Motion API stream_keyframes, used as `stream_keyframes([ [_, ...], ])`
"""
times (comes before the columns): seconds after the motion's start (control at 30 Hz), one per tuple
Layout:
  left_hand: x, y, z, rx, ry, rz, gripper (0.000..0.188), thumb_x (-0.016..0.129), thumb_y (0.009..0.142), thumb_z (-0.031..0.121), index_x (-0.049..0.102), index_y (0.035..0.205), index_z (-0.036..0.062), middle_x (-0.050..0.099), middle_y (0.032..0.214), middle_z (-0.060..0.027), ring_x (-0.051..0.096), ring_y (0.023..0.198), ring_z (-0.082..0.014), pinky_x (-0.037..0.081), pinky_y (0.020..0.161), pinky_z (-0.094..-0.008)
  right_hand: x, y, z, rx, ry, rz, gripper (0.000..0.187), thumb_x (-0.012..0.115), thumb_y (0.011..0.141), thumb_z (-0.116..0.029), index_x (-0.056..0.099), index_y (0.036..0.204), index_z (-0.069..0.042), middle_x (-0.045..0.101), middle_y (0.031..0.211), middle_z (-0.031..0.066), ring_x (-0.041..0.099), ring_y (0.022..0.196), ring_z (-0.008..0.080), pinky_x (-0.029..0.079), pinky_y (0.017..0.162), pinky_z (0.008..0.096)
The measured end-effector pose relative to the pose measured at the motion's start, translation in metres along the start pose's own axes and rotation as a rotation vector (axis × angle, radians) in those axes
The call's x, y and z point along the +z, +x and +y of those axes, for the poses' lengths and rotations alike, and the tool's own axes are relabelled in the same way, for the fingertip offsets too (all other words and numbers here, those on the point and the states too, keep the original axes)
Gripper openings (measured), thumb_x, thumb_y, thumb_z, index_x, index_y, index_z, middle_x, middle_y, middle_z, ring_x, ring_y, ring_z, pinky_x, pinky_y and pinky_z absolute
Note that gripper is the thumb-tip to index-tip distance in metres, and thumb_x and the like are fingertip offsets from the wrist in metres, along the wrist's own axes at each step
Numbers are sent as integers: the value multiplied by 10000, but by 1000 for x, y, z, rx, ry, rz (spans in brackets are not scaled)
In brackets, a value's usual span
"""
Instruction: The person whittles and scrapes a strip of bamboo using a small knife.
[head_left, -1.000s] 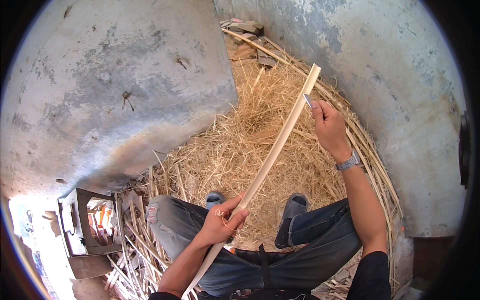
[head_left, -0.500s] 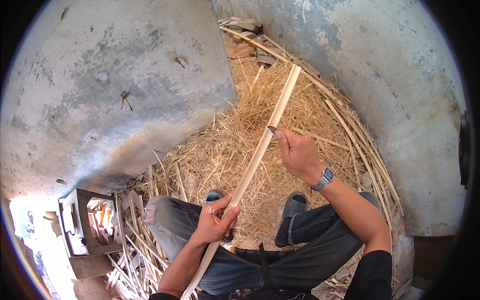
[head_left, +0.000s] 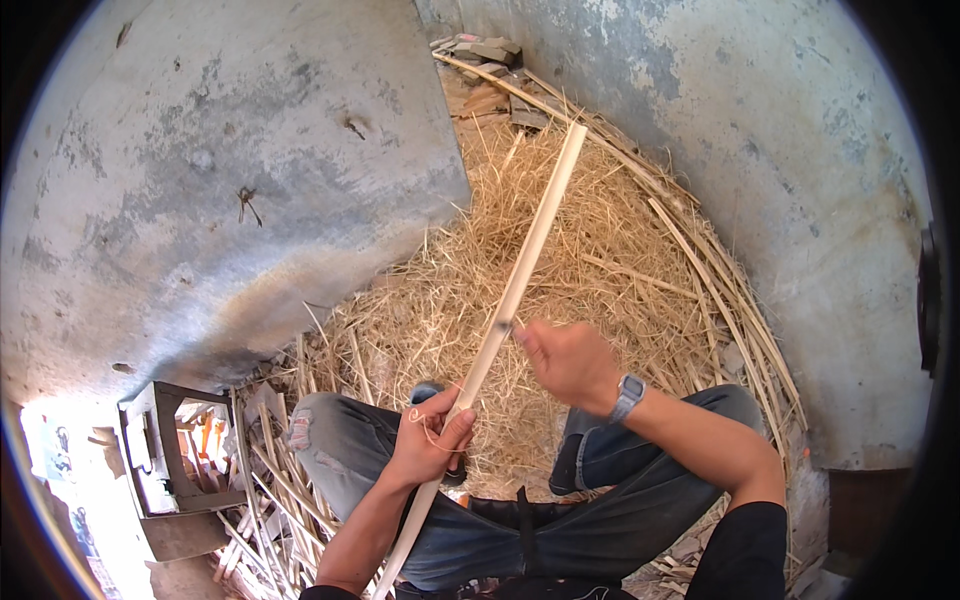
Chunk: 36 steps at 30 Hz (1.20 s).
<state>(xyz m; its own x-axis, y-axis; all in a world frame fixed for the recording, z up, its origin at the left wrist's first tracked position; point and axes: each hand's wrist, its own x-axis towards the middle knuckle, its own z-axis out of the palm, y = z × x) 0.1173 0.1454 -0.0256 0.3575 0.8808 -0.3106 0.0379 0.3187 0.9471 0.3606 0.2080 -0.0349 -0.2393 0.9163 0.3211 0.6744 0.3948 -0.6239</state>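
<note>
Wood, or perhaps bamboo, in one long pale strip (head_left: 533, 240) slants from between the person's knees up over the floor, its far end free. The left hand (head_left: 425, 440) is closed firmly around its lower part, thumb on top, with a thin curl of fibre (head_left: 416, 417) looping by the fingers. The right hand (head_left: 572, 366) is curled into a fist, apparently about a small knife (head_left: 503, 327) whose blurred blade lies at the strip, just beyond the left hand. The stroke looks well along: most of the length past the blade is behind it, and only a short stretch separates it from the left hand. How much has truly been shaved, and whether the blade is biting, cannot be told. Straw-like shavings (head_left: 610, 285) lie thick over the ground, suggesting plenty of scraping done here. Long slats (head_left: 742, 292) curve along the weathered grey wall (head_left: 770, 130) at right; a stained grey panel (head_left: 310, 110) fills the upper left, with a dark-edged frame (head_left: 150, 455) below it.
</note>
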Motion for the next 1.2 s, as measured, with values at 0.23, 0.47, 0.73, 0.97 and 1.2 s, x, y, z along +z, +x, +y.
stream_keyframes([
  [0.23,4,10,5,14,-90,14,297,634,1036,201,600,1262,12,534,634,31,464,465,-33,374,422,-197,15,-9,-27,-85,60,-43,351,519,1063,-306,597,809,-77,519,511,142,559,450,368,426,428,469],
  [0.47,2,4,1,27,-103,-40,293,635,1033,162,601,1273,-4,572,652,22,485,491,-25,366,437,-191,-21,36,16,43,-86,226,347,507,1068,-295,575,800,-84,530,500,138,537,403,338,383,387,444],
  [0.73,0,4,-6,12,-117,20,250,652,1024,145,629,1223,-4,594,669,24,488,527,-11,351,464,-193,19,-16,-25,-127,-51,-36,352,548,1043,-330,557,779,-98,546,504,128,552,403,326,417,386,452],
  [0.97,4,2,2,57,-62,64,213,674,1007,128,654,1169,-9,601,680,34,506,561,-3,361,488,-187,-11,37,15,5,-82,217,325,527,1053,-317,563,806,-108,528,490,122,551,401,324,411,381,451],
  [1.2,6,6,4,101,-104,131,212,682,1001,121,652,1161,-14,609,674,28,519,537,-13,377,481,-183,23,-21,-31,-141,-1,-85,314,539,1049,-315,577,823,-100,527,498,132,554,412,342,406,383,451],
])
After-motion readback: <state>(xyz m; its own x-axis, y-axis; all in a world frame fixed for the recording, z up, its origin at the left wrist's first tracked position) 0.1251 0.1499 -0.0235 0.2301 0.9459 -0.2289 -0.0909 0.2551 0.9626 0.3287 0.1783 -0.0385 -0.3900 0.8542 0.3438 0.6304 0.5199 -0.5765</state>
